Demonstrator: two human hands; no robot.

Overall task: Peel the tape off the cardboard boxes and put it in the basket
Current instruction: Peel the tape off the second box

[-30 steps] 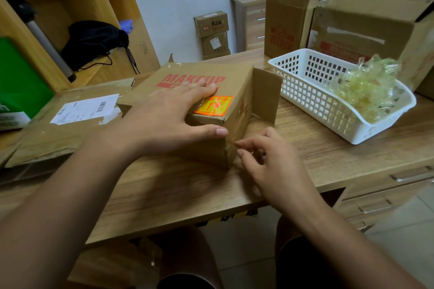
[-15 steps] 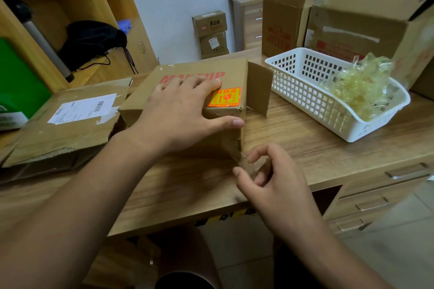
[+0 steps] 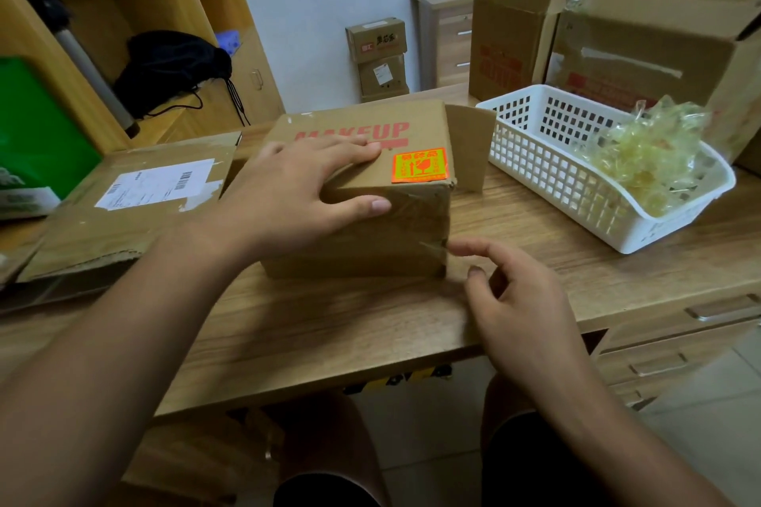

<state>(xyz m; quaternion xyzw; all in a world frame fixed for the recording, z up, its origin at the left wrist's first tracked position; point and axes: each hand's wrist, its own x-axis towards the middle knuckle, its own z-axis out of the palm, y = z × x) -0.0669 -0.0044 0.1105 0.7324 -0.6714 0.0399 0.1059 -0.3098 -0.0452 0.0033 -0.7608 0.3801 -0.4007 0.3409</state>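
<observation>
Right hand [image 3: 523,300] has shifted up a little from half a second ago. Its index finger now points at the lifted bit of tape [image 3: 432,247] on the lower right front corner of the box [image 3: 370,235], and the other fingers are loosely curled, gripping nothing. Left hand [image 3: 288,193] lies flat on top of the box, thumb down the front face, pinning it to the desk [image 3: 329,325]. White basket [image 3: 535,161] sits just to the right, with a wad of peeled tape [image 3: 642,161] in it.

left hand [image 3: 296,193]: flat, fingers [image 3: 350,150] spread | right hand [image 3: 519,292]: index extended (rest curled)
</observation>
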